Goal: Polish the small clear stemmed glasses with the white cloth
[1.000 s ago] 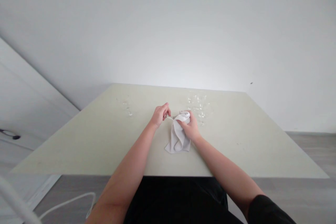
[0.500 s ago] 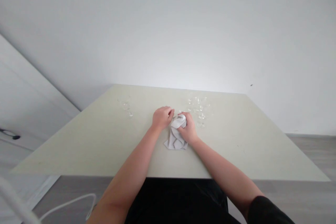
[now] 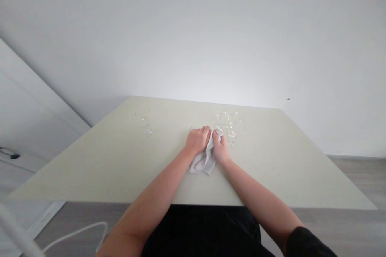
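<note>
My right hand (image 3: 221, 147) is closed on a light grey cloth (image 3: 202, 164), whose folded top pokes up by the thumb and whose lower end drapes onto the table. Pressed against the cloth from the left, my left hand (image 3: 197, 139) has its fingers curled round. A faint clear edge shows beyond it, apparently part of a glass mostly hidden by the hand and cloth. Several clear stemmed glasses (image 3: 229, 124) stand together just beyond my right hand. Farther left is another clear stemmed glass (image 3: 145, 122), hard to make out against the table.
The pale table (image 3: 265, 180) reaches back to a white wall (image 3: 193, 36). On the left is a white door with a dark handle (image 3: 13, 155). A white cable (image 3: 78, 231) hangs at the lower left, beside the table's front edge.
My left hand has moved right and slightly toward me, up against the cloth. My right hand has shifted a little right and turned, bringing the cloth's top with it.
</note>
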Available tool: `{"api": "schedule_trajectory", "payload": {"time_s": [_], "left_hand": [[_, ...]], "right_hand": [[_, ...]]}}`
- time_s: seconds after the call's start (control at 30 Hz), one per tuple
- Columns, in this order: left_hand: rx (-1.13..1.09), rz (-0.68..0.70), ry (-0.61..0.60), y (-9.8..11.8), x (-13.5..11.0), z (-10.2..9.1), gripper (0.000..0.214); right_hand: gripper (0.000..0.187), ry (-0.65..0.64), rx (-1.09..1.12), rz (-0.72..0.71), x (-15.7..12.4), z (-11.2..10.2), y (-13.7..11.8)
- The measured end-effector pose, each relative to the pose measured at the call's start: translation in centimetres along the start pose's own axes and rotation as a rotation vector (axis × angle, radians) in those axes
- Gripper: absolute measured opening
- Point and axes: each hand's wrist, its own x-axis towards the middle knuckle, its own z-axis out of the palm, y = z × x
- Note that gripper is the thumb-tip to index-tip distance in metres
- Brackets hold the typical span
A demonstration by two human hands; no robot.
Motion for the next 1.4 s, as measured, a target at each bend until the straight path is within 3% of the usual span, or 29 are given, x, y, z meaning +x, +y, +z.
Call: {"api": "schedule_trajectory", "payload": {"time_s": [0.2, 0.43, 0.57, 0.7, 0.83, 1.0, 1.27, 1.4], "left_hand": [[-0.139, -0.204, -0.062, -1.0, 0.0, 0.0, 0.05], [-0.532, -0.34, 0.024, -2.6, 0.3, 0.4, 0.065], [-0.604, -0.291, -0.021, -3.3, 0.3, 0.6, 0.065], [-0.579, -0.179, -0.072, -3.8, 0.2, 0.7, 0.062], [-0.385, -0.103, -0.123, -3.4, 0.1, 0.6, 0.062], [-0.163, -0.023, -0.111, -2.4, -0.2, 0.2, 0.059], [-0.083, 0.056, -0.105, -2.1, -0.4, -0.2, 0.054], [-0.091, 0.053, -0.1, -1.9, -0.5, -0.4, 0.053]], "right_hand": [[0.034, -0.149, -0.082, -0.243, -0.4, -0.1, -0.4], [0.038, -0.257, -0.025, -0.169, 0.2, -0.4, -0.2], [0.035, -0.309, -0.031, -0.006, 0.8, -1.0, 0.0], [0.046, -0.38, 0.007, 0.089, 1.0, -1.1, 0.2], [0.051, -0.389, 0.0, 0.067, 1.2, -0.7, 0.7], [0.039, -0.301, -0.081, 0.098, 1.1, -0.5, 1.1], [0.031, -0.414, -0.203, -0.004, 1.4, -0.8, 1.0], [0.034, -0.391, -0.226, 0.022, 1.4, -0.8, 0.8]]}}
